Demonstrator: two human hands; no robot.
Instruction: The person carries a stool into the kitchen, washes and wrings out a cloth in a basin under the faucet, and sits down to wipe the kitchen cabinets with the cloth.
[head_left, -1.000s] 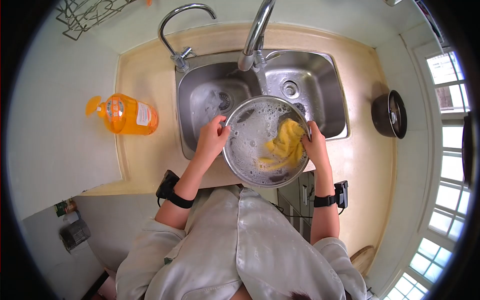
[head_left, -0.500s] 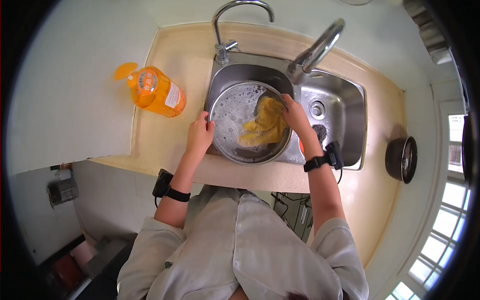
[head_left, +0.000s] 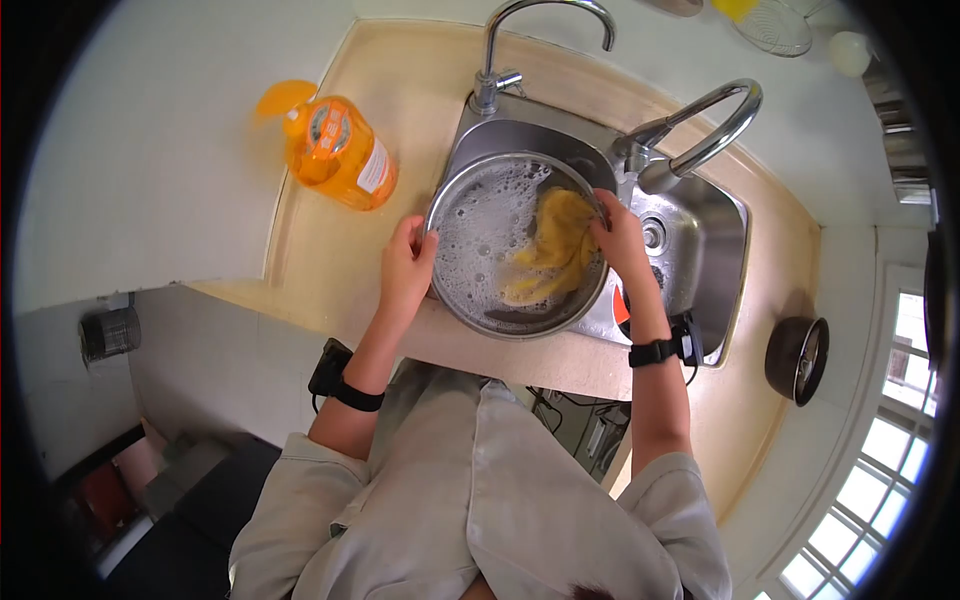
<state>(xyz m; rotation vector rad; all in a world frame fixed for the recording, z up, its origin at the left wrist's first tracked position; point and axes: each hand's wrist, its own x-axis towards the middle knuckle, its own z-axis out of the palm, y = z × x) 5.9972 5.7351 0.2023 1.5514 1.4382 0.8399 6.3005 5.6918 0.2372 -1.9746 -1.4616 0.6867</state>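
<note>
A round metal basin (head_left: 447, 292) of soapy water is at the left bowl of the sink, overlapping its front edge. My left hand (head_left: 408, 266) grips the basin's left rim, thumb on the near side. On the opposite rim, my right hand (head_left: 622, 238) is closed, with its fingers over the edge. A wet yellow cloth (head_left: 562, 235) lies partly under the suds at the basin's right, close to my right fingers. Foam and bubbles cover much of the water.
An orange pump bottle of detergent (head_left: 345, 155) stands on the counter at left. Behind the basin rise a thin curved tap (head_left: 490, 60) and a larger faucet (head_left: 715, 130). The right sink bowl (head_left: 712, 240) shows its drain. A dark pot (head_left: 797, 360) sits at far right.
The view has turned and shifted, so the counter items appear displaced. The larger faucet's spout appears farther right, pointing over the right bowl. Both hands keep their hold on the basin.
</note>
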